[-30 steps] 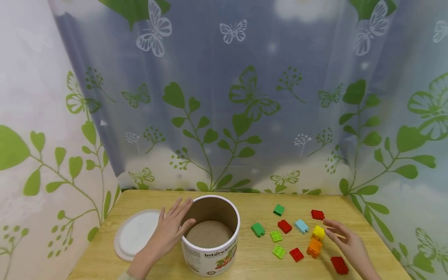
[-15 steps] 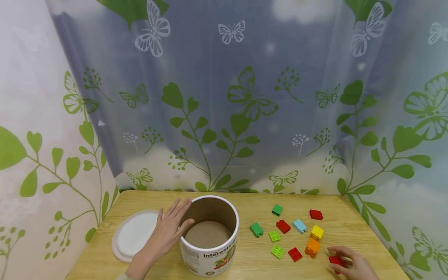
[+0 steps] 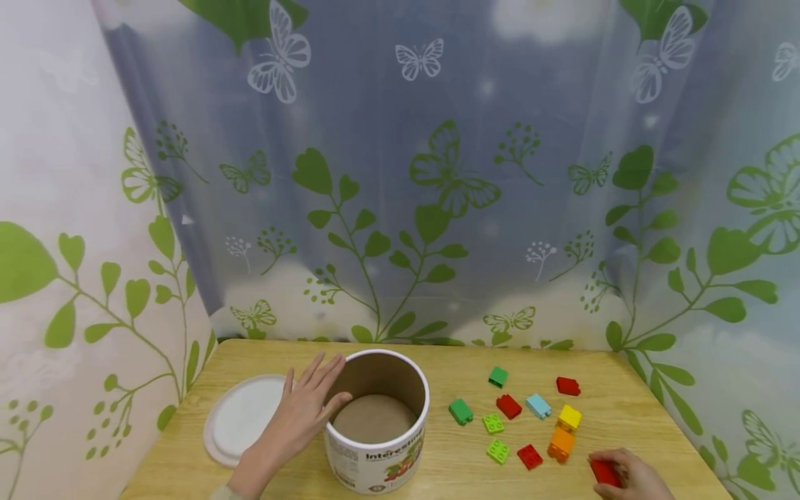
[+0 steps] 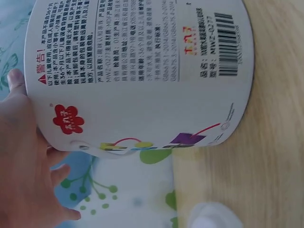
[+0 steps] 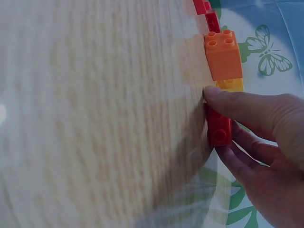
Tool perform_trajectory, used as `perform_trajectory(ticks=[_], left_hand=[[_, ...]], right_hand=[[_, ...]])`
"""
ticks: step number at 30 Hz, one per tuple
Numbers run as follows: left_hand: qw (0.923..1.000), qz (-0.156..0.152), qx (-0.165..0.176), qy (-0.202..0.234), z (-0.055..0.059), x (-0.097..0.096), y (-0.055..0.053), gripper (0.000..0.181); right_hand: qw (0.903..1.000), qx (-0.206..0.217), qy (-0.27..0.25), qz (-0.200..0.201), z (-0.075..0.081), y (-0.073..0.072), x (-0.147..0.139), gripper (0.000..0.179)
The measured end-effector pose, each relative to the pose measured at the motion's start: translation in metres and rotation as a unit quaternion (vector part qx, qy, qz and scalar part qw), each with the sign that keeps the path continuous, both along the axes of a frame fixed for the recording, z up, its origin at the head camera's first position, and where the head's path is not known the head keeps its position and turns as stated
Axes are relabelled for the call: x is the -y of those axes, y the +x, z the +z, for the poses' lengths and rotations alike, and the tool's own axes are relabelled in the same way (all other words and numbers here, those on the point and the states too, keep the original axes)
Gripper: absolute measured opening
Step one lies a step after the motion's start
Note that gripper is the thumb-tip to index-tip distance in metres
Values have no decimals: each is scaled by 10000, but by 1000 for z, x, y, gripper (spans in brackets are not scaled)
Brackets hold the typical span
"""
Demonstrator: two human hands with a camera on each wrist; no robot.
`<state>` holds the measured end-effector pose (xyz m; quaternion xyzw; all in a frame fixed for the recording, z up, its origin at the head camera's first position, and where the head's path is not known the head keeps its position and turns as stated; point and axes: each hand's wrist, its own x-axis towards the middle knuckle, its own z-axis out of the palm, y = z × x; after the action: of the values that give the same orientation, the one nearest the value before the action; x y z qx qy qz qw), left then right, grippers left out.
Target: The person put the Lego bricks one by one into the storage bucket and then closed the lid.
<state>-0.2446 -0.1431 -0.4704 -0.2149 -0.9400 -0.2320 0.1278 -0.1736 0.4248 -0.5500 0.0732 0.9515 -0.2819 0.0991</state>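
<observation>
At the table's front right, my right hand (image 3: 636, 476) grips a red toy brick (image 3: 605, 473). In the right wrist view the thumb lies along one side of that red brick (image 5: 219, 130) and the fingers are at its other side. My left hand (image 3: 301, 411) rests at the left rim of a round white tub (image 3: 375, 464), its fingers straight. The tub's inside shows a brown bottom with nothing on it. In the left wrist view the tub (image 4: 133, 116) shows printed labels, with the left thumb and palm along its top edge.
A white round lid (image 3: 240, 423) lies left of the tub. Between tub and right hand lie several bricks: a yellow one (image 3: 569, 417) against an orange one (image 3: 561, 444), a light blue one (image 3: 538, 405), and green and red ones. A patterned curtain (image 3: 387, 208) hangs behind the table (image 3: 450, 479).
My right hand has come down and toward me from beside the yellow brick, and its fingers have closed round the red brick at the front right. The left hand has stayed at the tub.
</observation>
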Motion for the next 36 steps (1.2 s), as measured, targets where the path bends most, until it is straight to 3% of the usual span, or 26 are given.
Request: perform_trajectory(ticks=[4,8,13,17,24,36], left_hand=[[9996,-45,-171,-240,3,0,-1,68],[9989,-54,-251,-382,5,1,-1,67],[9980,-60,-391,-500,4,3,0,68],[9975,-103,-391,-588,4,4,0,69],[9980,-111,-156,-605,4,2,1,70],[9992,-107,-74,-375,1,4,2,71]], right_hand=[[9999,-112,73,-48,3,-1,2,63],[9993,-284,-195,-132,12,-2,7,63],[9958,-902,-47,113,29,-5,14,56],[9863,-1588,322,317,44,-9,23,49],[9651,-2518,511,499,65,-15,43,43],[9445,-3115,512,909,98,-37,92,43]])
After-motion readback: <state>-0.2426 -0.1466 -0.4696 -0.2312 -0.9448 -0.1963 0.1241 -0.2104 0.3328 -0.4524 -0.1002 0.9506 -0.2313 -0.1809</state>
